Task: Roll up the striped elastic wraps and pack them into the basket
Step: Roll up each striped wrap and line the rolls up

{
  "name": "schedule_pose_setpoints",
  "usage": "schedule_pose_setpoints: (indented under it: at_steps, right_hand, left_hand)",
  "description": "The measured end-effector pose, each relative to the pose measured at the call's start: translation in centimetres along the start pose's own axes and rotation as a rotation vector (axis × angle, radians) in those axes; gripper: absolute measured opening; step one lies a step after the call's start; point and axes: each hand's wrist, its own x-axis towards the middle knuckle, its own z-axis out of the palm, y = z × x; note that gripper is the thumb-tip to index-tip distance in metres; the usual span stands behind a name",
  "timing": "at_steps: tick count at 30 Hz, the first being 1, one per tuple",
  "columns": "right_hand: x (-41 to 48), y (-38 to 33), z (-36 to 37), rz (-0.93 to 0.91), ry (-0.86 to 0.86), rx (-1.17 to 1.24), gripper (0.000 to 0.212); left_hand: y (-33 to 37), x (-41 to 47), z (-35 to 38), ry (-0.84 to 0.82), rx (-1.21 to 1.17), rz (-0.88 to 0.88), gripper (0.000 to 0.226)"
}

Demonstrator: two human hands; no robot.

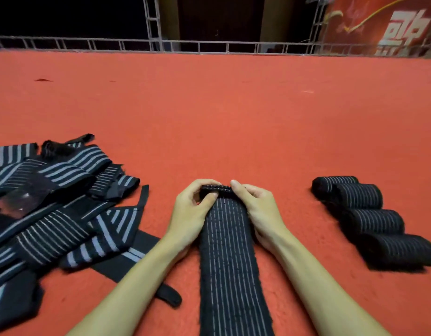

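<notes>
A black elastic wrap with thin white stripes [230, 258] lies flat on the red carpet, running from the bottom edge up to the centre. Its far end is turned over into a small roll. My left hand [191, 209] pinches the left side of that roll with curled fingers and thumb. My right hand [254, 207] pinches the right side the same way. A heap of loose striped wraps [54, 209] lies at the left. Several rolled wraps [372, 219] sit in a row at the right. No basket is in view.
The red carpet [209, 112] stretches far ahead to a metal truss frame [161, 44] along the back. A red banner [384, 25] hangs at the back right. A clear plastic bag [17, 197] lies on the heap.
</notes>
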Motion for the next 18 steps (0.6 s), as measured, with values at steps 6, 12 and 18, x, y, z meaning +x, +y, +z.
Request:
schedule_pose_setpoints:
  at_steps: [6, 12, 18]
  right_hand:
    - [0.82, 0.44, -0.27, -0.027, -0.025, -0.018, 0.030]
    - [0.77, 0.71, -0.38, -0.090, -0.018, -0.098, 0.009]
    - [0.58, 0.36, -0.14, -0.156, 0.010, -0.160, 0.015]
  left_hand:
    - [-0.15, 0.21, 0.15, -0.023, -0.087, -0.048, 0.015]
    - [-0.19, -0.12, 0.12, -0.026, -0.164, -0.171, 0.014]
    - [-0.25, -0.51, -0.12, -0.090, -0.173, -0.183, 0.019]
